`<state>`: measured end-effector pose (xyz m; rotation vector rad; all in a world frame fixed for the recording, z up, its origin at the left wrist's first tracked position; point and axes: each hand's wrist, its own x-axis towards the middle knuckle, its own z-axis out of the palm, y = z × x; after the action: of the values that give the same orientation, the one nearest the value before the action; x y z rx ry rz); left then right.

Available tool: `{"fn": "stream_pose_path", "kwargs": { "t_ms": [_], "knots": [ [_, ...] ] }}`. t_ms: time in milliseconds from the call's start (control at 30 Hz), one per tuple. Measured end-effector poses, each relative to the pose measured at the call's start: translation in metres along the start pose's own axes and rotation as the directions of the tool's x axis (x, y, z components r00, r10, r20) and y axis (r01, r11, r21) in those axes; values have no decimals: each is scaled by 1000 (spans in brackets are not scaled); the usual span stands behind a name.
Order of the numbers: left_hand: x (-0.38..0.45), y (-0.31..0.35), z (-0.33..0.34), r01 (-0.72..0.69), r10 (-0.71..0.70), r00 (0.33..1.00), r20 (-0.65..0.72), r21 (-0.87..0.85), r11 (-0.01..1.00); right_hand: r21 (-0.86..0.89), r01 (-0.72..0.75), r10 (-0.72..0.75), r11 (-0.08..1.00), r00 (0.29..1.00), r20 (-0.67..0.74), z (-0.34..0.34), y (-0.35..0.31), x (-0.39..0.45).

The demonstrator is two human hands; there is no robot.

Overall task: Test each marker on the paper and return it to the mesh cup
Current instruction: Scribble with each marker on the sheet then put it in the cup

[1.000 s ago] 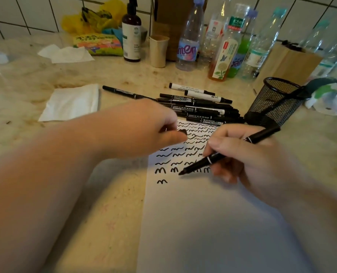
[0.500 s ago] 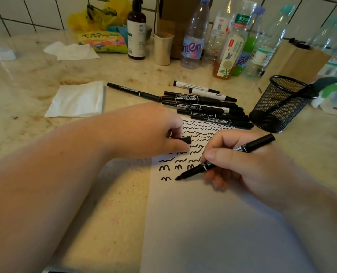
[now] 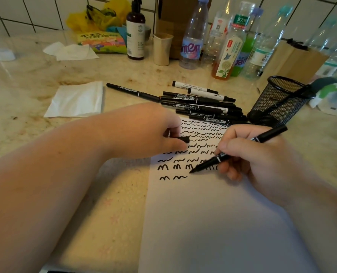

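Lying at the far left of the counter [image 3: 25, 79] is a folded white napkin [image 3: 76, 100]. Next, the left hand [image 3: 144, 131] rests at the paper's [image 3: 213, 223] top-left corner, fingers curled around a black marker cap [image 3: 184, 139]. Beyond the paper sits a pile of black markers [image 3: 201, 107]. The right hand [image 3: 260, 154] pinches an uncapped marker [image 3: 221, 157], its tip at the paper beside the lowest squiggles [image 3: 173, 177]. Furthest right, the mesh cup [image 3: 278, 103] stands on the counter with 1 marker leaning inside.
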<state>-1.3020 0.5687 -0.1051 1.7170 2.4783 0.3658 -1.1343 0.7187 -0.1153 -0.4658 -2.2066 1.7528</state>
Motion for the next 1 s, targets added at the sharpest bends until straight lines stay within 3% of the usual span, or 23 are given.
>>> {"fn": "stream_pose_path", "kwargs": {
  "t_ms": [167, 333, 833, 1000],
  "knots": [
    [0, 1, -2, 34, -34, 999, -1, -69, 997, 203, 47, -6, 978, 980, -198, -13, 0, 11],
    [0, 2, -3, 49, -49, 999, 3, -93, 994, 397, 60, 38, 916, 972, -234, -15, 1, 14],
    [-1, 5, -3, 42, -46, 999, -15, -179, 983, 334, 35, 46, 942, 972, -232, -9, -3, 12],
    [1, 7, -4, 30, -37, 999, -31, -208, 978, 312, 35, 21, 949, 985, -173, -6, -5, 9]
  ]
}}
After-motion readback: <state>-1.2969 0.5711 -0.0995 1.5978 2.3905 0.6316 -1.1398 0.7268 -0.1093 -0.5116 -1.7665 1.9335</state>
